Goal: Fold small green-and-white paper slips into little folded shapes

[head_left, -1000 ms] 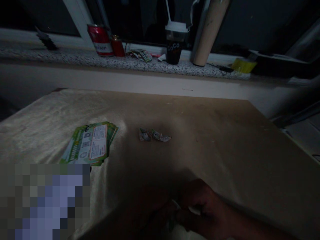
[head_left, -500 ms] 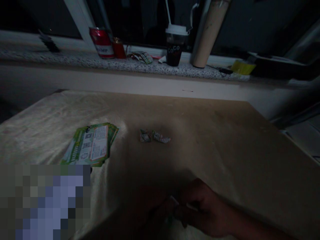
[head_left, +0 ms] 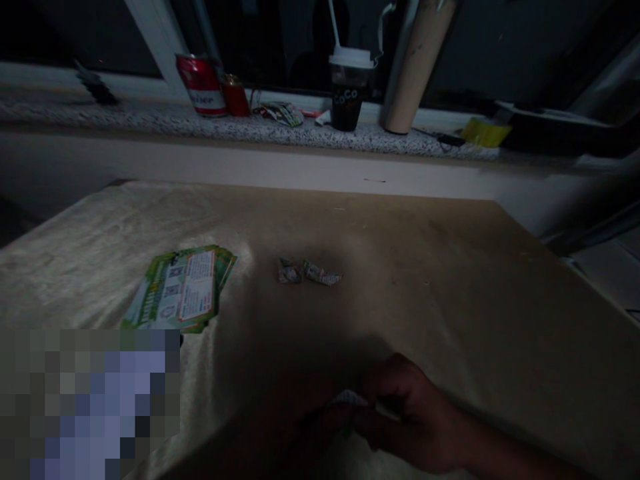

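Both hands meet low in the view, near the table's front edge. My right hand point(head_left: 410, 413) pinches a small piece of printed paper point(head_left: 350, 398) between thumb and fingers. On the other side of that paper is my left hand point(head_left: 310, 413), deep in shadow, its fingers closed on it too. Farther back lie two small folded paper pieces, one on the left point(head_left: 289, 271) and one on the right point(head_left: 323, 273). A fanned stack of green cards point(head_left: 180, 290) rests to the left.
A pixelated patch point(head_left: 105, 407) covers the lower left. On the granite sill point(head_left: 150, 121) stand a red can point(head_left: 203, 87), an orange jar point(head_left: 235, 97), a dark lidded cup point(head_left: 347, 93), a cardboard tube point(head_left: 420, 67) and yellow tape point(head_left: 485, 133).
More of the printed paper shows between my hands, and my fingers have shifted slightly around it. The cards and the folded pieces have not moved.
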`<state>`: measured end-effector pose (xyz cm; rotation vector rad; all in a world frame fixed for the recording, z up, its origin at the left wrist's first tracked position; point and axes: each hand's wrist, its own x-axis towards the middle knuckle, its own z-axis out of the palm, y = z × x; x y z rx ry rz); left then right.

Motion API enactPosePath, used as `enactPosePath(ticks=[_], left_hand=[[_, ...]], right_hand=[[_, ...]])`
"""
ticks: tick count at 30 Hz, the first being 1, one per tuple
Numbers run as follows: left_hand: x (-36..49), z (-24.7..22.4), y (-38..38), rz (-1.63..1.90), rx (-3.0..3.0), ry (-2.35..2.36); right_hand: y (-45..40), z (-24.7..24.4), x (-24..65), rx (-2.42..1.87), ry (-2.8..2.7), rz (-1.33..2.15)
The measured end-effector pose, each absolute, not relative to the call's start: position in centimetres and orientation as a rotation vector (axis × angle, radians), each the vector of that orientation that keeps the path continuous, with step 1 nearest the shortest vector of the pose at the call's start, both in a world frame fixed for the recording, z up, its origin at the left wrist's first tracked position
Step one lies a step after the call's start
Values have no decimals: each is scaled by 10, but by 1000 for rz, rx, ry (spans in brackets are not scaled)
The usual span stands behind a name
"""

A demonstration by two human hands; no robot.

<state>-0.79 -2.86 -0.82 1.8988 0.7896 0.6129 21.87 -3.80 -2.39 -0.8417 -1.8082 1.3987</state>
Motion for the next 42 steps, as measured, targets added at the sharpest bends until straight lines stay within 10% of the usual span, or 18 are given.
enactPosePath(ticks=[42], left_hand=[[-17, -28, -38, 539, 1900, 1010]], right_hand=[[-37, -25, 218, -1066, -1786, 1403]])
